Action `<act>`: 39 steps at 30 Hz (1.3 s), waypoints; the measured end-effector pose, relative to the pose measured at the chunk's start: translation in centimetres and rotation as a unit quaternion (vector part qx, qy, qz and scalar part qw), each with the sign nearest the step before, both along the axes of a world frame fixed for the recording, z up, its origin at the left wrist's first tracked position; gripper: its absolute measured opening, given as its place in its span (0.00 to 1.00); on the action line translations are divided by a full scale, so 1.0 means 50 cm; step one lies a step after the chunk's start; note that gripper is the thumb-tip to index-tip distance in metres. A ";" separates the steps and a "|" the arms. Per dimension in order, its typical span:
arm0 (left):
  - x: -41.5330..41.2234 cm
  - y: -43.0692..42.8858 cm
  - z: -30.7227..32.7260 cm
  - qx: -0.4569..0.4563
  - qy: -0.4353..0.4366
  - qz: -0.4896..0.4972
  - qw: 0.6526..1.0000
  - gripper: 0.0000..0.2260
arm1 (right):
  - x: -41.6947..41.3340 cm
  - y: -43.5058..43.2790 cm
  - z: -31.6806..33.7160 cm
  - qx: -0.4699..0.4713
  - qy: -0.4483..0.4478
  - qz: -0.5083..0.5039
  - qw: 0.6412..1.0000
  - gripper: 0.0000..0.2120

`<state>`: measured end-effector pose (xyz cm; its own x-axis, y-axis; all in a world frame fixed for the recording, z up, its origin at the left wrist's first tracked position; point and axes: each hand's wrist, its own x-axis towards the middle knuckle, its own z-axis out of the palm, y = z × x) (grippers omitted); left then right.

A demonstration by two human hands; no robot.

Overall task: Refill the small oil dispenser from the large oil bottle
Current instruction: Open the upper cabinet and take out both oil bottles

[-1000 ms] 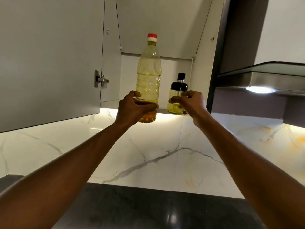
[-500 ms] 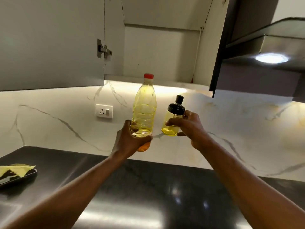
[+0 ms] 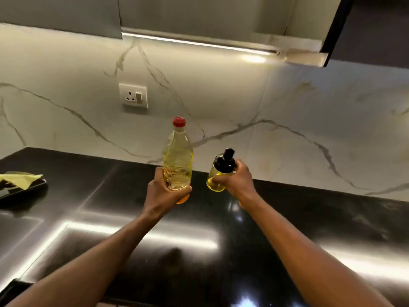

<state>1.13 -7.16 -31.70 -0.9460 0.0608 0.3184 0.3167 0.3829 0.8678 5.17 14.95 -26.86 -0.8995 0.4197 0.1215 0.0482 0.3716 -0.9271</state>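
Two bare forearms reach in from the bottom corners of the frame and meet near the centre, over a dark, glossy counter (image 3: 332,229) that throws back long streaks of light. The left hand (image 3: 163,193) has its fingers (image 3: 184,189) wrapped round the lower part of the large oil bottle (image 3: 177,156), which stands upright in that grasp, pale yellow oil filling most of it and its red cap (image 3: 179,122) screwed on; the amber-tinted base pokes out just under the hand, and I cannot tell whether it touches the counter. Just beside it toward the right, with a clear gap between the two, the right hand (image 3: 235,181) grips the small oil dispenser (image 3: 218,173), thumb across the front of the glass and fingers curled round the back. The dispenser is tilted, its black top leaning toward the upper right, and a little yellow oil sits in its bottom. Off at the left edge of the frame, well apart from the hands, a yellow cloth (image 3: 20,178) lies on a dark tray (image 3: 24,191) on the counter. Behind all this rises a white marble backsplash (image 3: 287,103) with grey veins, carrying a white wall socket (image 3: 133,95) up and to the left of the bottle. Along the top of the frame run the undersides of grey wall cabinets (image 3: 199,16), with a bright light strip (image 3: 194,43) glowing beneath them.
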 end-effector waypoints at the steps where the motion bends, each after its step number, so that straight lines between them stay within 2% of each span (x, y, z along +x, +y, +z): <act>1: -0.005 -0.002 -0.020 -0.003 -0.008 0.001 1.000 0.31 | -0.005 -0.001 -0.024 0.006 -0.003 -0.001 1.000 0.30; 7: -0.031 -0.021 -0.126 -0.013 -0.043 -0.014 0.999 0.29 | -0.039 -0.006 -0.170 0.039 -0.039 -0.020 0.998 0.27; 15: -0.065 -0.041 -0.233 -0.024 -0.095 -0.046 0.994 0.34 | -0.057 -0.013 -0.295 0.045 -0.100 -0.005 0.994 0.29; 33: -0.113 -0.034 -0.290 -0.028 -0.136 -0.058 0.989 0.34 | -0.089 -0.009 -0.368 0.054 -0.152 0.014 0.987 0.29; 36: -0.112 -0.036 -0.290 -0.030 -0.141 -0.071 0.987 0.38 | -0.087 -0.006 -0.368 0.055 -0.159 0.025 0.986 0.33; 39: -0.099 -0.039 -0.266 -0.026 -0.139 -0.078 0.987 0.49 | -0.079 -0.009 -0.344 0.053 -0.153 0.045 0.986 0.44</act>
<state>-3.83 -9.13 -45.00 -0.9743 0.2215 0.0407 0.1277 0.3946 0.9099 1.22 14.52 -44.06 -0.9342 0.3354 -0.1219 0.2812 0.4816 -0.8301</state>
